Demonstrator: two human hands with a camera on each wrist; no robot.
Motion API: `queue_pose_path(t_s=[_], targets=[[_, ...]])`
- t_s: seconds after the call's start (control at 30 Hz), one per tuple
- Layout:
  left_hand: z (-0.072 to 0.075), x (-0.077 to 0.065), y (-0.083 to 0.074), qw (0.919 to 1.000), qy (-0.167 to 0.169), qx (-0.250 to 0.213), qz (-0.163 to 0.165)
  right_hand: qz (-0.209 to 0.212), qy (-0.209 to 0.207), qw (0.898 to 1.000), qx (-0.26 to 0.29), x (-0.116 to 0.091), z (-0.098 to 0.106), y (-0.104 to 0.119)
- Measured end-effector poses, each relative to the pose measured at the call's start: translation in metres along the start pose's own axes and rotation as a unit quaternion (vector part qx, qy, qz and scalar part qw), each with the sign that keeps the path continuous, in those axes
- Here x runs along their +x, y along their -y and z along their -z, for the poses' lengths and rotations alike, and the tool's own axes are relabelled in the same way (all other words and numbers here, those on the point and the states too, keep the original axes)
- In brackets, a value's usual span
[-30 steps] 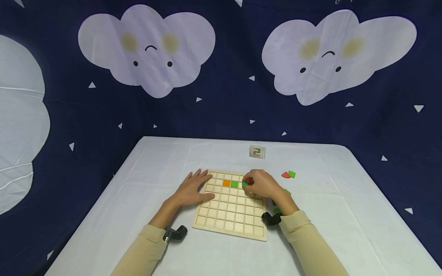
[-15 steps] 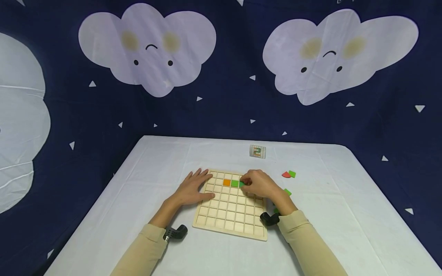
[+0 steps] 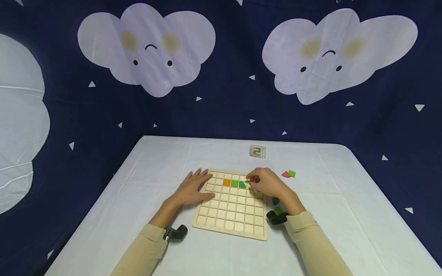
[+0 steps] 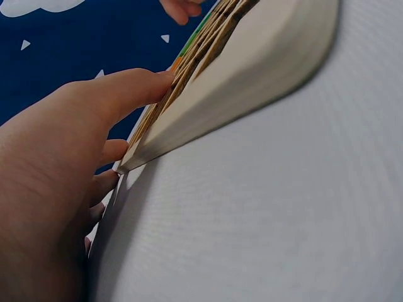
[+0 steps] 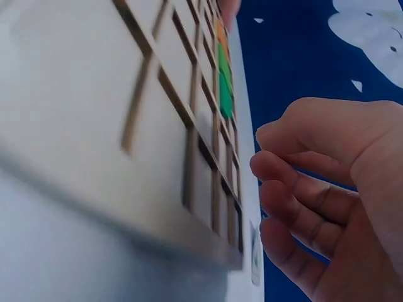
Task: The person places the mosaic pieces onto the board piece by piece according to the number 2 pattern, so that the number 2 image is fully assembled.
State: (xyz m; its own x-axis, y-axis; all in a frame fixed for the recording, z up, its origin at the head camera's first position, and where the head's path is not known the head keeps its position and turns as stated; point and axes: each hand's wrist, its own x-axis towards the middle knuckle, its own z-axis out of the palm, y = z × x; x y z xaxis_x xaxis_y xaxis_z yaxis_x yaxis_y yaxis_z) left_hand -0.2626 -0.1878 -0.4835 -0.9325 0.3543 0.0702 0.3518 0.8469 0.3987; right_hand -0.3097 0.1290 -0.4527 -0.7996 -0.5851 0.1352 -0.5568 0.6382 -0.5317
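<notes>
A pale wooden grid board (image 3: 224, 216) lies on the white table. In one of its upper rows sit an orange square tile (image 3: 226, 183), a light green square tile (image 3: 235, 183) and a dark green quarter-round tile (image 3: 242, 184), side by side. My left hand (image 3: 190, 191) rests at the board's left edge with fingers spread; the thumb lies on the rim in the left wrist view. Just right of the dark green tile, my right hand (image 3: 269, 183) hovers over the board. Its fingers (image 5: 280, 195) are loosely bent, and nothing shows between them.
Behind the board stands a small card (image 3: 257, 151) with a printed grid pattern. Right of the board lie a red quarter-round tile (image 3: 286, 174), a green square tile (image 3: 292, 173), and, by the right forearm, a dark green tile (image 3: 276, 201) and another green tile (image 3: 278, 210).
My right hand slid the dark green tile left against the light green one, then let go of it and moved slightly right. The left hand stayed in place.
</notes>
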Motion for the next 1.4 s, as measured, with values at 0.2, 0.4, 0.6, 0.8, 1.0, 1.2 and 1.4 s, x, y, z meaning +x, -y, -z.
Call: queue_pose_path(t_s=[0.2, 0.4, 0.6, 0.8, 1.0, 1.2, 1.4], targets=[[0.000, 0.000, 0.000, 1.0000, -0.002, 0.000, 0.000, -0.015, -0.009, 1.000, 0.007, -0.013, 0.014, -0.011], [0.001, 0.000, 0.001, 1.0000, -0.003, 0.003, 0.000, -0.034, -0.017, 0.999, -0.009, -0.025, 0.023, -0.023], [0.000, 0.000, 0.002, 1.0000, 0.000, 0.006, -0.002, -0.064, -0.015, 0.998, -0.009, -0.036, 0.030, -0.035], [0.000, -0.001, 0.002, 1.0000, 0.000, 0.005, 0.004, -0.067, -0.015, 0.998, 0.005, -0.048, 0.034, -0.047], [-0.001, -0.001, 0.002, 1.0000, 0.000, 0.004, 0.005, -0.060, -0.033, 0.998, 0.001, -0.060, 0.037, -0.055], [-0.001, 0.000, 0.003, 1.0000, -0.005, 0.005, 0.000, -0.065, -0.040, 0.997, 0.006, -0.068, 0.041, -0.064], [-0.002, 0.001, 0.004, 0.9999, -0.002, 0.011, -0.001, -0.103, -0.022, 0.994, 0.012, -0.075, 0.044, -0.069]])
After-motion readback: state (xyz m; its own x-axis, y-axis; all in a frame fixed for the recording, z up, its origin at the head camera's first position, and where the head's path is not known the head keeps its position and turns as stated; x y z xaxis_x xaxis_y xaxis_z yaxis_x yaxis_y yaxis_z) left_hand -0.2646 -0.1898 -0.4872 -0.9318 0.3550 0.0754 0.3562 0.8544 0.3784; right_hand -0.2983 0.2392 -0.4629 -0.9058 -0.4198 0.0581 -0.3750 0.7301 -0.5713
